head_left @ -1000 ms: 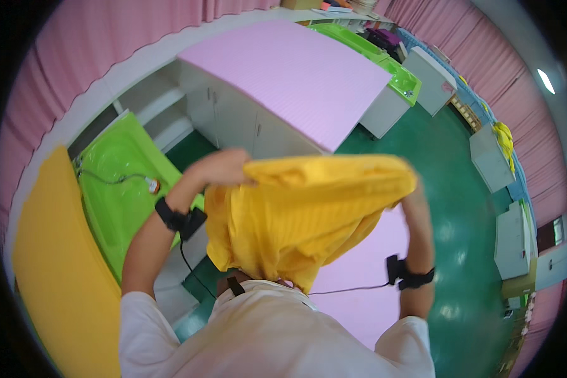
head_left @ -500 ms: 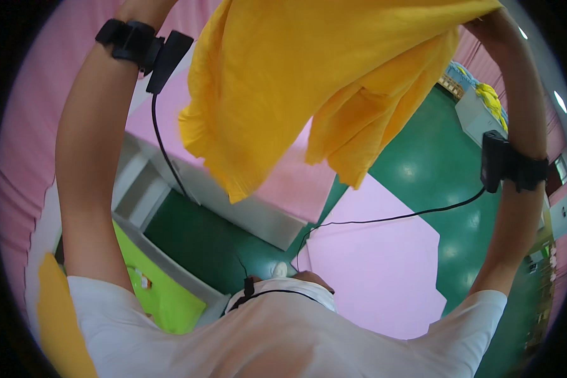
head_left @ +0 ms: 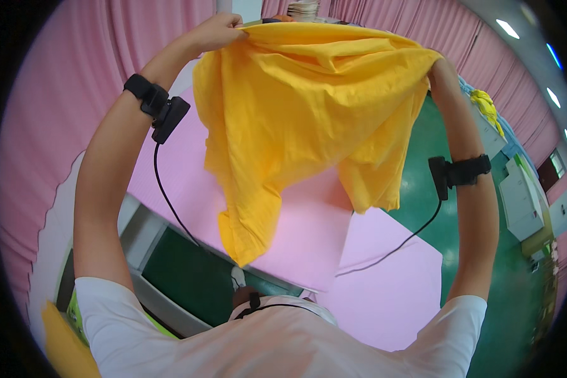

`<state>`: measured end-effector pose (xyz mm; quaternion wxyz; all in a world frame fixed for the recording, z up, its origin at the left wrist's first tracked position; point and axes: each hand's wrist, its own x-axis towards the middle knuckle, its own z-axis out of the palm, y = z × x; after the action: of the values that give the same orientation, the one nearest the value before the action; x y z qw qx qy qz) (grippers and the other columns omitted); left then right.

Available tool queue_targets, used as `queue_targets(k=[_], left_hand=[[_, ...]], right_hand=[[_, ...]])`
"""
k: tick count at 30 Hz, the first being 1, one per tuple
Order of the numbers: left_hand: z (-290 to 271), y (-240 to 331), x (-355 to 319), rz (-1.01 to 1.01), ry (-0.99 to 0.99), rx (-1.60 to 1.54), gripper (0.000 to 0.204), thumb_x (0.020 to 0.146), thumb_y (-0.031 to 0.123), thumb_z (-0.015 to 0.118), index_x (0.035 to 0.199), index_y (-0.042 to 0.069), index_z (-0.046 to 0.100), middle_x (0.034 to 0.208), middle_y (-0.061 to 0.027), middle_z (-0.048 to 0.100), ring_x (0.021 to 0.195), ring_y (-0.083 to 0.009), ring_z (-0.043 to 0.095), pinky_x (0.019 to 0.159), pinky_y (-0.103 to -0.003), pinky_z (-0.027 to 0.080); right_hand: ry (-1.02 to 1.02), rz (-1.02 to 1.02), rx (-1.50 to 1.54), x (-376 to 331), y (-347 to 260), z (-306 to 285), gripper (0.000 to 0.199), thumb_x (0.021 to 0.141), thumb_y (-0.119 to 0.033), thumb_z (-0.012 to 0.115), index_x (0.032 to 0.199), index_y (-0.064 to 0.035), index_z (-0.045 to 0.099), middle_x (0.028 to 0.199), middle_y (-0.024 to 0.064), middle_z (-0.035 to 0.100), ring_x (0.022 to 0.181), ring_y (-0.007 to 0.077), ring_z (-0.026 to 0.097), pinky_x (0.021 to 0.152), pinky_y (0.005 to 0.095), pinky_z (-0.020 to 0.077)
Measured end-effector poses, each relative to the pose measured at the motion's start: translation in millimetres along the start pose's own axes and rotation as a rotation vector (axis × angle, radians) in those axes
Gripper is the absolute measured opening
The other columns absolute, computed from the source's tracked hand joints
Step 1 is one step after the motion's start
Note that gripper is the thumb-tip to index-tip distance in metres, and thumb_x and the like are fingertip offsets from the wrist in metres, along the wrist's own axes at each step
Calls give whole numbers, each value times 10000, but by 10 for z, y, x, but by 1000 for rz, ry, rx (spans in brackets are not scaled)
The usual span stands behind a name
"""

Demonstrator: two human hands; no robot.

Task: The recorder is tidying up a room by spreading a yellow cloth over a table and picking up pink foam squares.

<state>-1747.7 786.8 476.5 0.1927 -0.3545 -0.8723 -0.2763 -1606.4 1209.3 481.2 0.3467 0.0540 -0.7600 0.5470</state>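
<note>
**Yellow garment held up, both hands at top edge**

Your left hand point(head_left: 217, 31) pinches the yellow garment point(head_left: 302, 120) at its upper edge; your right hand point(head_left: 436, 63) is mostly hidden behind the cloth, probably gripping too. Fabric looks light, soft, limp: hold it by corners or seams. Below: pink tabletops point(head_left: 384, 296), green floor point(head_left: 516, 302), pink curtains point(head_left: 57, 94).

You're in a workroom: pink pleated curtains point(head_left: 57, 126), glossy green floor point(head_left: 516, 302), flat pink worktables point(head_left: 384, 277), white cabinets point(head_left: 516, 195).
</note>
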Motion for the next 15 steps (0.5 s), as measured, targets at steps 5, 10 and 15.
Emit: queue_targets(k=[5, 10, 15], left_hand=[[-252, -679, 499, 146, 107, -108, 228, 823, 188, 548, 701, 59, 405, 622, -14, 383, 592, -119, 385, 544, -299, 333], [-1030, -881, 1529, 187, 328, -1, 271, 865, 236, 579, 1060, 47, 584, 912, -57, 588, 830, -163, 535, 734, -304, 434], [-2169, -863, 1629, 675, 792, 62, 121, 844, 139, 603, 933, 77, 549, 762, -22, 517, 695, -133, 502, 636, -297, 428]], right_hand=[[178, -2, -331, 484, 361, -57, 322, 867, -117, 440, 1117, 16, 593, 1011, 123, 648, 945, 224, 597, 810, 319, 451], [451, -279, -849, 1361, -144, -142, 356, 866, -145, 422, 1169, -31, 570, 997, 176, 650, 963, 280, 604, 833, 369, 451], [428, -297, -752, 1428, -1319, 73, 516, 750, -374, 419, 1121, -27, 510, 912, 205, 619, 832, 268, 582, 706, 347, 447]])
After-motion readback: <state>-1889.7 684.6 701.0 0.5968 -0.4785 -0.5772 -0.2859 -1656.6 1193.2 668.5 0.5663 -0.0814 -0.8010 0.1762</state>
